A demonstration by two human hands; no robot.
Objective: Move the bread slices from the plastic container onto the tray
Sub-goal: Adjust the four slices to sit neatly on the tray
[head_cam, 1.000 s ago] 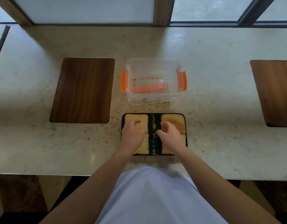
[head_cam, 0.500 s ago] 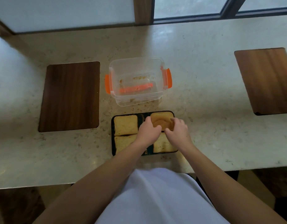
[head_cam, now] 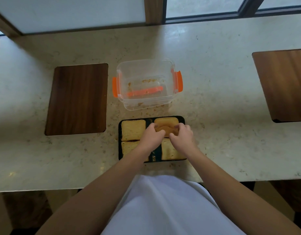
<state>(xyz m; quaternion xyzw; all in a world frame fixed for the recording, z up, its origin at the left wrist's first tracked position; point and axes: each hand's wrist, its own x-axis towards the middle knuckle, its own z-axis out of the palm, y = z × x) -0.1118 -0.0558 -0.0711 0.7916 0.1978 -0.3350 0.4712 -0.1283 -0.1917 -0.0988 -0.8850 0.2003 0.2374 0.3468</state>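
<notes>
A black tray [head_cam: 119, 133] lies at the counter's near edge with several bread slices on it. A pale slice [head_cam: 133, 130] fills the far left corner, and a browner slice [head_cam: 166, 123] sits at the far right. My left hand [head_cam: 150, 135] and my right hand [head_cam: 182, 134] both rest fingers on the near edge of that browner slice, pinching it from either side. Two nearer slices [head_cam: 170, 150] are partly hidden under my wrists. Behind the tray stands the clear plastic container [head_cam: 146, 68] with orange clips, holding only crumbs.
A dark wooden inset panel [head_cam: 77, 99] lies left of the container, another [head_cam: 283, 85] at the far right. Crumbs are scattered on the stone counter [head_cam: 214, 107] between container and tray. A window frame runs along the back.
My left hand has moved from the left slices across to the far right slice, joining my right hand there. The view has shifted slightly.
</notes>
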